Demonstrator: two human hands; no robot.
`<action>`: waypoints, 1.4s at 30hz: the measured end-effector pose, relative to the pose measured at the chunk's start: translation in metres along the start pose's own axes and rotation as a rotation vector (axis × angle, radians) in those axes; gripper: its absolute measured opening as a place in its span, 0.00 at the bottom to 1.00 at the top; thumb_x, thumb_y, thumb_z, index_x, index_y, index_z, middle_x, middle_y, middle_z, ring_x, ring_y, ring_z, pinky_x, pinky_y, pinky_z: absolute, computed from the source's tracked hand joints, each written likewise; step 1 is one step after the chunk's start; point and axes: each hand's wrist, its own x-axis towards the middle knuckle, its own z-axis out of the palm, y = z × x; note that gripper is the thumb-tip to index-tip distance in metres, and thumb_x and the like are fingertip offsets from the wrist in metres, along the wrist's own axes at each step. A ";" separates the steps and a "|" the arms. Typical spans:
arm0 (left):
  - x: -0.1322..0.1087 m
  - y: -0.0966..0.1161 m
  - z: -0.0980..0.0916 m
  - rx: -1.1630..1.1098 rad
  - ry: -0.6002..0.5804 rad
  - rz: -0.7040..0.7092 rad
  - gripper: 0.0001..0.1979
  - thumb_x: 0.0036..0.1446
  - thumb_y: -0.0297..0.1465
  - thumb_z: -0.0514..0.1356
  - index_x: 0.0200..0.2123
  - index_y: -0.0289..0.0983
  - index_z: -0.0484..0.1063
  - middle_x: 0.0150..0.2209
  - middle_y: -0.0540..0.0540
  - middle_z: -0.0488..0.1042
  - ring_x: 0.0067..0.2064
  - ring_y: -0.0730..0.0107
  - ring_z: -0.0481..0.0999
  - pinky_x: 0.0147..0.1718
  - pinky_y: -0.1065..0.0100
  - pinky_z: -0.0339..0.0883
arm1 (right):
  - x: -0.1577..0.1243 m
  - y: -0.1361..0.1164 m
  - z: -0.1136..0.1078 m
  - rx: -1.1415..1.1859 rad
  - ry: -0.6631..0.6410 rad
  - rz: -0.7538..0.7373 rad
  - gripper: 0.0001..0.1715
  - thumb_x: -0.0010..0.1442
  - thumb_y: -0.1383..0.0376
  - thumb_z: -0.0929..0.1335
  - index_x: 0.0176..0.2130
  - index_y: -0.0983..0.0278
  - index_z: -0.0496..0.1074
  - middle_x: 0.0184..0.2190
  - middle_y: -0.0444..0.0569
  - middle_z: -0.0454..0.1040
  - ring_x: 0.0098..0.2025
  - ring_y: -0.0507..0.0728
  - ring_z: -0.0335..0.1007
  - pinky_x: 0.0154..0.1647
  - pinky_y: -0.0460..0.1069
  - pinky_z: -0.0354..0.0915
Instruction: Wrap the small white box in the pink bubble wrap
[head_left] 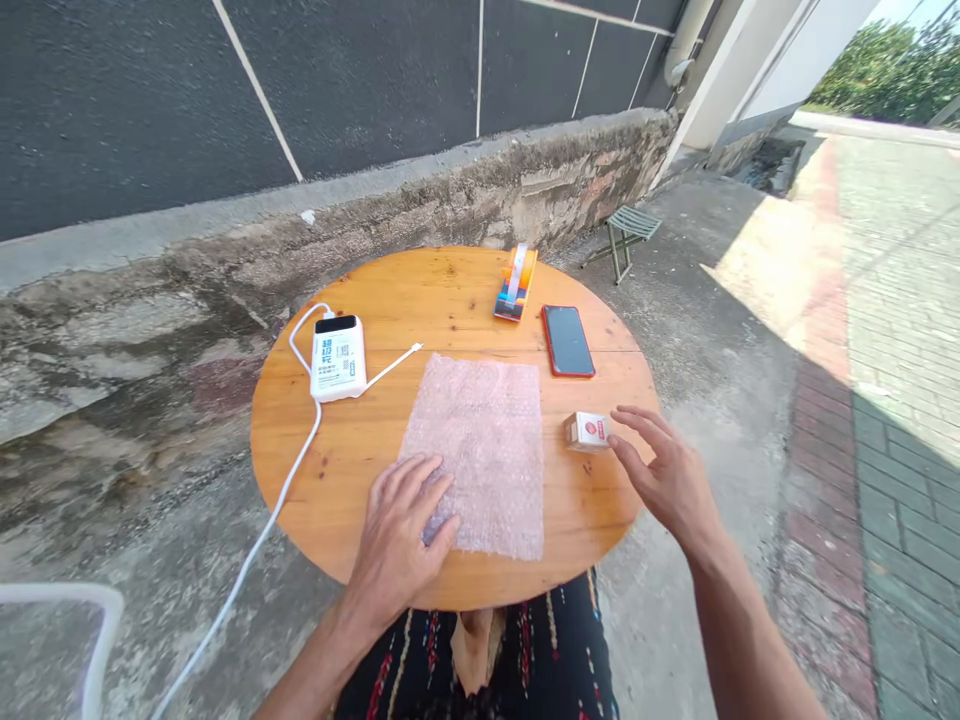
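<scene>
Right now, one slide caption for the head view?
Left hand flat on bubble wrap, right hand open beside small box.

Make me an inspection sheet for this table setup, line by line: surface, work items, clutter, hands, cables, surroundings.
Surface: round wooden table, in shade.
Work items: pink bubble wrap sheet lying flat at the near middle; small white box to its right.
Clutter: white power bank at left; red phone face up and orange packet at the far side.
Hands: left hand open, flat on the wrap's near corner; right hand open beside the box, contact unclear.
Cables: white cable runs from the power bank off the table's left edge.
Surroundings: dark tiled wall; green folding stool beyond the table.
</scene>
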 end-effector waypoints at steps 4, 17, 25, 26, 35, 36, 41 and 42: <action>-0.003 0.001 0.000 0.007 0.056 -0.016 0.15 0.56 0.31 0.57 0.48 0.41 0.68 0.53 0.43 0.68 0.57 0.55 0.63 0.56 0.49 0.56 | 0.043 0.010 0.006 0.025 -0.033 0.138 0.19 0.58 0.57 0.64 0.45 0.64 0.72 0.43 0.52 0.75 0.36 0.58 0.72 0.37 0.53 0.67; -0.003 0.006 0.002 -0.018 0.111 -0.080 0.12 0.55 0.29 0.58 0.43 0.39 0.71 0.50 0.44 0.70 0.55 0.56 0.65 0.56 0.50 0.55 | 0.022 0.008 0.006 -0.013 -0.251 -0.203 0.28 0.55 0.59 0.66 0.55 0.61 0.64 0.52 0.55 0.68 0.54 0.65 0.65 0.51 0.60 0.63; -0.005 0.009 -0.003 -0.086 0.150 -0.133 0.12 0.53 0.28 0.59 0.43 0.39 0.71 0.49 0.44 0.70 0.54 0.58 0.64 0.57 0.51 0.54 | 0.016 -0.055 0.013 0.123 -0.144 -0.297 0.21 0.57 0.58 0.66 0.49 0.64 0.68 0.45 0.54 0.73 0.47 0.61 0.69 0.47 0.56 0.65; -0.005 0.009 -0.003 -0.091 0.147 -0.135 0.12 0.53 0.28 0.59 0.42 0.39 0.71 0.49 0.44 0.70 0.54 0.58 0.64 0.57 0.51 0.54 | 0.014 -0.070 0.019 0.158 -0.170 -0.354 0.22 0.57 0.59 0.66 0.50 0.64 0.67 0.46 0.54 0.72 0.49 0.61 0.68 0.48 0.56 0.64; -0.006 0.006 -0.005 -0.118 0.145 -0.157 0.11 0.50 0.27 0.62 0.40 0.40 0.72 0.47 0.46 0.70 0.52 0.59 0.64 0.56 0.52 0.54 | 0.023 -0.122 0.073 0.135 -0.290 -0.439 0.23 0.53 0.66 0.69 0.50 0.64 0.68 0.46 0.54 0.72 0.48 0.62 0.68 0.49 0.58 0.63; -0.006 0.006 -0.005 -0.126 0.144 -0.161 0.11 0.50 0.27 0.62 0.40 0.40 0.72 0.47 0.46 0.70 0.52 0.59 0.64 0.56 0.52 0.54 | 0.023 -0.122 0.074 0.128 -0.301 -0.435 0.23 0.53 0.65 0.69 0.50 0.64 0.68 0.46 0.54 0.72 0.47 0.62 0.68 0.48 0.58 0.64; -0.007 0.003 -0.005 -0.144 0.138 -0.169 0.11 0.50 0.28 0.62 0.39 0.40 0.72 0.48 0.47 0.70 0.52 0.59 0.64 0.56 0.52 0.53 | 0.020 -0.121 0.076 0.101 -0.319 -0.447 0.22 0.55 0.64 0.68 0.50 0.63 0.67 0.47 0.53 0.72 0.48 0.62 0.67 0.48 0.57 0.63; -0.007 0.003 -0.005 -0.143 0.135 -0.170 0.10 0.50 0.28 0.62 0.39 0.40 0.72 0.48 0.47 0.70 0.52 0.59 0.64 0.56 0.52 0.53 | 0.019 -0.121 0.076 0.096 -0.317 -0.451 0.22 0.55 0.64 0.67 0.50 0.63 0.67 0.47 0.53 0.71 0.48 0.61 0.67 0.48 0.57 0.63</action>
